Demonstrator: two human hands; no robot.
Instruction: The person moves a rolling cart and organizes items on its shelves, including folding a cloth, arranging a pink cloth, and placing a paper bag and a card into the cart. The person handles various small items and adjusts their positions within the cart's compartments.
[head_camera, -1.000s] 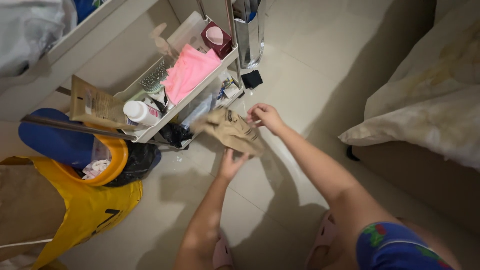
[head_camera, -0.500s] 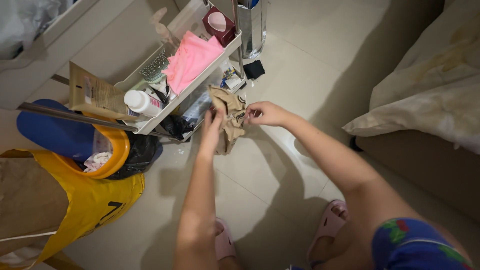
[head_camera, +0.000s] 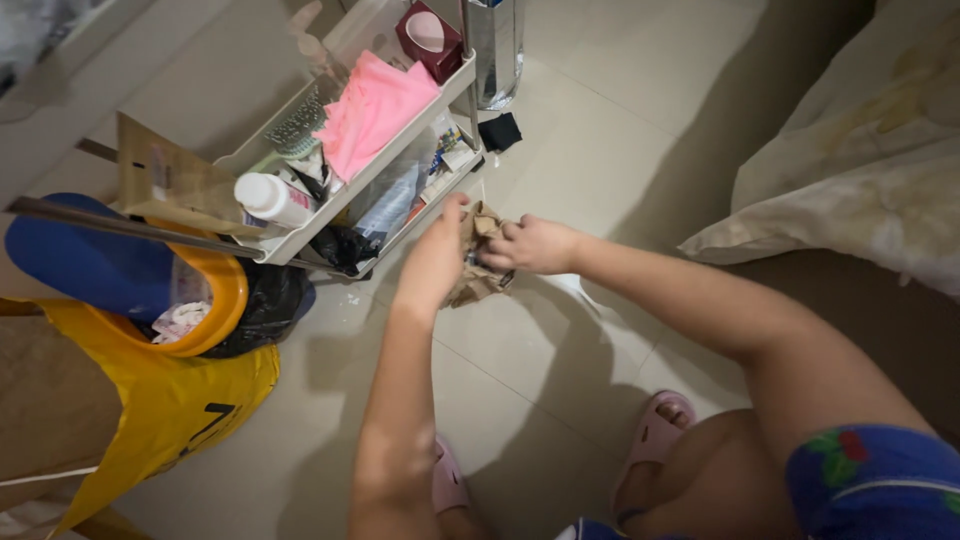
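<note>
Crumpled tighter since half a second ago: brown paper bag (head_camera: 478, 262) now bunched small between both hands, where earlier hung looser and taller. Left hand (head_camera: 436, 252) closed around the bag's left side, fingers curled over the top. Right hand (head_camera: 530, 245) clenched on the right side, knuckles up, pressing in. Held above the tiled floor (head_camera: 560, 140), just right of the white trolley (head_camera: 300, 245) and near its lower shelf.

Far left on the trolley: pink cloth (head_camera: 372, 108), white bottle (head_camera: 270, 198), hairbrush (head_camera: 294, 128). Left and nearer: orange bin (head_camera: 228, 300) with black liner, yellow bag (head_camera: 170, 400) below. Pale bedding (head_camera: 850, 170) to the right.

Seemingly mid-scrunch, squeezing the paper into a compact wad. Next move probably calls for one more firm press from both sides, then a secure one-handed grip before carrying it anywhere.
</note>
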